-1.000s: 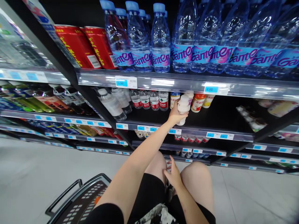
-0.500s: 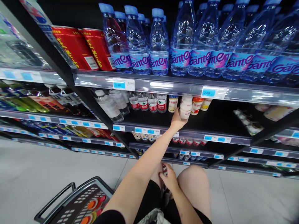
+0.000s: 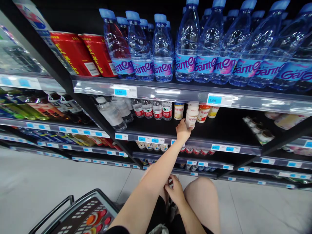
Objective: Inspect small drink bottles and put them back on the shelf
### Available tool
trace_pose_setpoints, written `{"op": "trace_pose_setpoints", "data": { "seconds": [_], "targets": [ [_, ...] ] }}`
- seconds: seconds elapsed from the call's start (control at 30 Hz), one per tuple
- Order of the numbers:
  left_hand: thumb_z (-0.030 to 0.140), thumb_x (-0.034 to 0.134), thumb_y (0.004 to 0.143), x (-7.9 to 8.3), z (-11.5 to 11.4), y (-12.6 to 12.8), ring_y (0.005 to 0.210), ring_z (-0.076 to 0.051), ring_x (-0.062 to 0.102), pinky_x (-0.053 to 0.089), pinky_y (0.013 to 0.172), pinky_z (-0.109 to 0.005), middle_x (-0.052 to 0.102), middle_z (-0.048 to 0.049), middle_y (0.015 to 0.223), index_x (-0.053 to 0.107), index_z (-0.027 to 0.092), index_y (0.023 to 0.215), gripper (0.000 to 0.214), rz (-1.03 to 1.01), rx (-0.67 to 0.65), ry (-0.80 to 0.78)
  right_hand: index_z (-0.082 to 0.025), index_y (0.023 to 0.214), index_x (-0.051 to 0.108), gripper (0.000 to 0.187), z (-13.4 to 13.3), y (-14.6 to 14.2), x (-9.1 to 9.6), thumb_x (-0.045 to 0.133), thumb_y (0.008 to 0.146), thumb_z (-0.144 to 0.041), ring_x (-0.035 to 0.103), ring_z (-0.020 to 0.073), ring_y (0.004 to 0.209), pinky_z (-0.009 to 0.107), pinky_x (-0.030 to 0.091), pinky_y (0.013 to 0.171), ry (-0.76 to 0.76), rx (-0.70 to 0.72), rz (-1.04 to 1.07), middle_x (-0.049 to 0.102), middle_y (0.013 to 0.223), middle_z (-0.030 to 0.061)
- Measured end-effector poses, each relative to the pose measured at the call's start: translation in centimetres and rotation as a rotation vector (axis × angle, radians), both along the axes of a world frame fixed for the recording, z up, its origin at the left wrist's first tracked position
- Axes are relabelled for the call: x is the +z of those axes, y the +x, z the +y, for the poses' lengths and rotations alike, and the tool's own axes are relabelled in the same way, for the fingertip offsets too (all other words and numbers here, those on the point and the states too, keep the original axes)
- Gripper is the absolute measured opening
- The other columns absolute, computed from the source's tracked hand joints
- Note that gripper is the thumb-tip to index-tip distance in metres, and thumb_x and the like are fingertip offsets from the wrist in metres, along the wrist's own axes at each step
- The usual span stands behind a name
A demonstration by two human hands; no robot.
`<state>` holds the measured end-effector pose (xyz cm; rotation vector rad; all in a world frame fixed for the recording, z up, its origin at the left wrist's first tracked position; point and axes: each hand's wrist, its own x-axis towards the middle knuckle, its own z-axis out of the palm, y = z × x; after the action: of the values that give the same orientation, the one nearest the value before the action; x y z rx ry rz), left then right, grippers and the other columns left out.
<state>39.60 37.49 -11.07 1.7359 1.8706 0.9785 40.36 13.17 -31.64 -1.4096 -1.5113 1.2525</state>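
Note:
My left hand (image 3: pixel 183 131) reaches to the middle shelf, its fingers closed around the lower part of a pale pinkish-white drink bottle (image 3: pixel 192 114). The bottle is upright, at the front of a short row of drinks. Beside it stand a yellow-labelled bottle (image 3: pixel 178 111) on the left and an orange-topped one (image 3: pixel 203 113) on the right. Whether the held bottle's base rests on the shelf I cannot tell. Low between my knees is my right hand (image 3: pixel 175 191), thumb and fingers apart, with nothing seen in its grasp.
Blue water bottles (image 3: pixel 186 65) and red cans (image 3: pixel 73 52) line the shelf above, whose front edge (image 3: pixel 161 92) overhangs the left hand. Small red-labelled water bottles (image 3: pixel 157 110) stand left of the yellow-labelled one. A dark shopping basket (image 3: pixel 80 214) with colourful items is at lower left.
The view has shifted slightly, so the shelves appear a little lower. My left hand remains on the pale bottle; my right hand stays between my knees.

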Motion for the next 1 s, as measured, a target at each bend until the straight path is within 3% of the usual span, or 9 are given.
{"op": "trace_pose_setpoints", "data": {
  "seconds": [0.2,0.33,0.5,0.63,0.73,0.83,1.0],
  "targets": [
    [0.018,0.068,0.095,-0.2,0.3,-0.1,0.139,-0.034,0.061,0.045,0.115,-0.048,0.066,-0.0193,0.144,0.042,0.019,0.154,0.064,0.043,-0.071,-0.024,-0.022,0.125,0.073,0.046,0.1,-0.3,-0.1,0.062,0.080,-0.022,0.073,0.0206,0.090,0.034,0.060,0.078,-0.018,0.019,0.000,0.073,0.118,0.0069],
    [0.030,0.071,0.095,-0.3,0.4,0.0,0.139,-0.036,0.059,0.048,0.112,-0.046,0.061,-0.0193,0.149,0.044,0.020,0.152,0.064,0.074,-0.068,-0.030,-0.022,0.125,0.073,0.047,0.2,-0.4,-0.1,0.063,0.079,-0.022,0.073,0.0208,0.088,0.035,0.061,0.077,-0.015,0.010,0.003,0.073,0.116,0.0069],
    [0.032,0.058,0.104,-0.3,0.1,0.5,0.136,-0.036,0.059,0.047,0.111,-0.045,0.063,-0.0211,0.145,0.045,0.016,0.153,0.053,0.124,-0.054,-0.021,-0.024,0.116,0.074,0.038,0.4,-0.6,-0.2,0.065,0.079,-0.024,0.073,0.0211,0.086,0.033,0.060,0.075,0.002,0.009,0.004,0.074,0.112,0.0056],
    [0.024,0.054,0.103,-0.5,0.1,0.4,0.142,-0.035,0.055,0.045,0.114,-0.047,0.060,-0.0209,0.152,0.039,0.018,0.161,0.060,0.099,-0.068,-0.016,-0.027,0.116,0.074,0.039,0.4,-0.6,-0.3,0.065,0.078,-0.025,0.074,0.0236,0.085,0.037,0.060,0.074,-0.008,0.007,0.011,0.074,0.110,0.0038],
    [0.030,0.061,0.101,-0.5,0.0,0.4,0.146,-0.037,0.051,0.044,0.116,-0.048,0.053,-0.0215,0.160,0.035,0.017,0.164,0.069,0.102,-0.064,0.011,-0.033,0.116,0.073,0.040,0.5,-0.5,-0.4,0.066,0.078,-0.027,0.074,0.0257,0.088,0.040,0.060,0.075,-0.034,0.027,0.013,0.073,0.112,0.0016],
    [0.039,0.063,0.102,-0.5,-0.1,0.6,0.141,-0.038,0.054,0.045,0.115,-0.048,0.059,-0.0229,0.152,0.040,0.013,0.159,0.066,0.138,-0.046,0.001,-0.034,0.116,0.072,0.039,0.5,-0.4,-0.5,0.065,0.078,-0.027,0.074,0.0254,0.089,0.040,0.060,0.077,-0.046,0.048,0.010,0.073,0.114,0.0015],
    [0.038,0.058,0.106,-0.5,-0.2,0.9,0.136,-0.036,0.057,0.044,0.114,-0.048,0.065,-0.0231,0.141,0.046,0.012,0.150,0.053,0.198,-0.006,-0.019,-0.029,0.109,0.072,0.032,0.5,-0.5,-0.5,0.064,0.078,-0.027,0.073,0.0258,0.088,0.040,0.060,0.080,-0.036,0.044,0.008,0.073,0.110,0.0038]
  ]
}}
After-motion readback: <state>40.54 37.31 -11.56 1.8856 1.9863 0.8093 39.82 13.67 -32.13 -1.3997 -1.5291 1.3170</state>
